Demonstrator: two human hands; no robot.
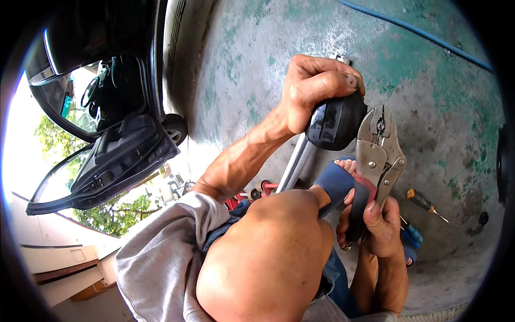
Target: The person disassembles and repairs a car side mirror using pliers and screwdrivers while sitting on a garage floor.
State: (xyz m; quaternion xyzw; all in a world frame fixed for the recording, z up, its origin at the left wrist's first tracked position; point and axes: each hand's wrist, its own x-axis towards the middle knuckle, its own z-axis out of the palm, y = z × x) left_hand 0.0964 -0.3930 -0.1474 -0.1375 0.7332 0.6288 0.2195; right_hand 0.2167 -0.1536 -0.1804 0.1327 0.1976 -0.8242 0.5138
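My left hand (322, 86) is closed over a black, rounded, glossy part (335, 126), its thumb on top. A small bit of metal shows beyond the fingers. My right hand (383, 225) grips locking pliers (375, 153) by the handles, jaws pointing up beside the black part. Their jaws look nearly closed, and I cannot tell whether they touch the part. Along the pliers runs a dark strip with a reddish edge (363, 196), also in my right hand; its kind is unclear. Below the black part, a long silvery bar (294, 163) slants toward my knee.
An orange-and-black screwdriver (424, 203) and a blue-handled tool (412, 234) lie on the worn green-grey floor (252, 70) at right. A blue hose (407, 27) crosses the far right. A black car door (107, 166) stands open at left. My sandalled foot (335, 180) is near the pliers.
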